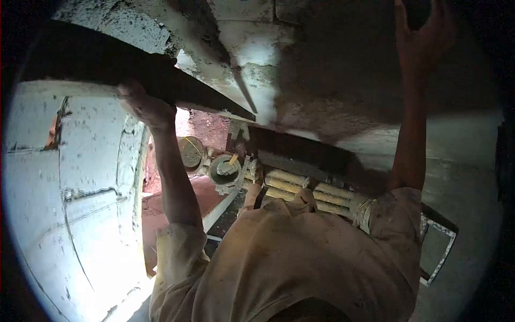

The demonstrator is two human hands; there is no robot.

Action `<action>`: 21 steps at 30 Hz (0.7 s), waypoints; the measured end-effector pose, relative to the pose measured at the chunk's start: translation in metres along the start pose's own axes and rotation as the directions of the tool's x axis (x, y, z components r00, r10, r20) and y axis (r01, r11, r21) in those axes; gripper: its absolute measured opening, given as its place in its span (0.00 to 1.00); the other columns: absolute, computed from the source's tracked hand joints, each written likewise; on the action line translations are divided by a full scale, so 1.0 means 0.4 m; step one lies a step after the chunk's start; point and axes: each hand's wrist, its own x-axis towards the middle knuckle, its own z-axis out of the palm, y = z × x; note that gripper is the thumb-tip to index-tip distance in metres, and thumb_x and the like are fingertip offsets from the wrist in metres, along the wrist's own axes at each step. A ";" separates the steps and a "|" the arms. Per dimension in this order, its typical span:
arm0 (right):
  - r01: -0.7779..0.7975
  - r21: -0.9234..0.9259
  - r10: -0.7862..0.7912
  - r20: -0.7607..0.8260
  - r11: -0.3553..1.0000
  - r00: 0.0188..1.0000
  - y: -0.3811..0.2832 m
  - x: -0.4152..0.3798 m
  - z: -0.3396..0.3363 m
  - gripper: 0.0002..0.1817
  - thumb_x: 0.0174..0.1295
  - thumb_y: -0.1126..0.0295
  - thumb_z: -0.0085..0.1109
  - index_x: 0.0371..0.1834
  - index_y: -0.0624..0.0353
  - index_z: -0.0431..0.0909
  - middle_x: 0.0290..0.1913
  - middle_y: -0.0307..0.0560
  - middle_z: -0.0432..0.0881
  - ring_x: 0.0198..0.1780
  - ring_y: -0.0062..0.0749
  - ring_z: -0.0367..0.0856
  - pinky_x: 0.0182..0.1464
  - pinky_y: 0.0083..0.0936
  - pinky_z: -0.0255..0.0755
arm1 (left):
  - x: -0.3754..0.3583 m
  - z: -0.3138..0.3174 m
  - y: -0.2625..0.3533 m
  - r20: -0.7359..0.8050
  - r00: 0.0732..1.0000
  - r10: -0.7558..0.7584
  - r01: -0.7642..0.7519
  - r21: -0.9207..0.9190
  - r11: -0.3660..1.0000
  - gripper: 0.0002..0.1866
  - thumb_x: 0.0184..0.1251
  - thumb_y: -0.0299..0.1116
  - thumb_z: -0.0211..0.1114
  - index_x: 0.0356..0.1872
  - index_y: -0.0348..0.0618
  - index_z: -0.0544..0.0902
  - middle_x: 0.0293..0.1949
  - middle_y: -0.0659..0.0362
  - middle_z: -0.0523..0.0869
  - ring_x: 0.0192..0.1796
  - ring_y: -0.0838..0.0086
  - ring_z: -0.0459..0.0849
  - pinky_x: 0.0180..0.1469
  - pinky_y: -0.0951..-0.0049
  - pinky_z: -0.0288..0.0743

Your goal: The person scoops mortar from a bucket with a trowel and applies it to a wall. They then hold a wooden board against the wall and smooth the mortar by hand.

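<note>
My left hand [147,107] is closed around the lower edge of a long dark board [107,61]. The board narrows toward its far end, which lies close to the rough plastered wall [257,51]. Raised high at the upper right, my right hand [424,45] is partly cut off by the frame edge. Its thumb and fingers curve around a dark shape in deep shadow, whose kind I cannot make out. My feet stand below on a row of yellowish poles [287,182].
Two buckets stand below: one with grey material [190,153], another [225,170] holding grey mix and a yellow-handled tool. A pale panelled wall [88,177] rises brightly lit at left. A white-edged frame [442,249] is at lower right. Reddish ground shows far below.
</note>
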 end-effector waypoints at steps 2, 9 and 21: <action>0.115 -0.132 -0.127 -0.081 0.985 0.989 0.014 -0.015 0.056 0.27 0.71 0.57 0.54 0.70 0.55 0.66 0.72 0.56 0.64 0.76 0.52 0.54 0.74 0.53 0.52 | 0.022 -0.012 -0.064 -0.027 0.998 0.051 -0.051 0.003 0.999 0.43 0.67 0.71 0.39 0.58 0.37 0.73 0.44 0.45 0.85 0.43 0.51 0.86 0.50 0.50 0.81; 0.339 -0.483 -0.470 -0.180 0.808 0.864 0.164 -0.024 0.164 0.25 0.72 0.58 0.49 0.69 0.54 0.68 0.73 0.54 0.62 0.76 0.54 0.53 0.74 0.58 0.49 | 0.094 -0.176 -0.342 0.108 0.979 0.174 -0.187 0.122 0.975 0.30 0.69 0.56 0.55 0.50 0.32 0.72 0.45 0.46 0.82 0.42 0.59 0.84 0.47 0.62 0.82; 0.331 -0.182 -0.352 -0.101 0.926 0.931 0.153 -0.050 0.191 0.30 0.67 0.44 0.49 0.63 0.54 0.73 0.64 0.61 0.70 0.65 0.60 0.64 0.67 0.64 0.50 | 0.056 -0.132 -0.600 -0.089 0.981 0.173 -0.131 0.354 0.926 0.28 0.70 0.57 0.57 0.40 0.34 0.72 0.36 0.52 0.76 0.36 0.63 0.76 0.42 0.53 0.72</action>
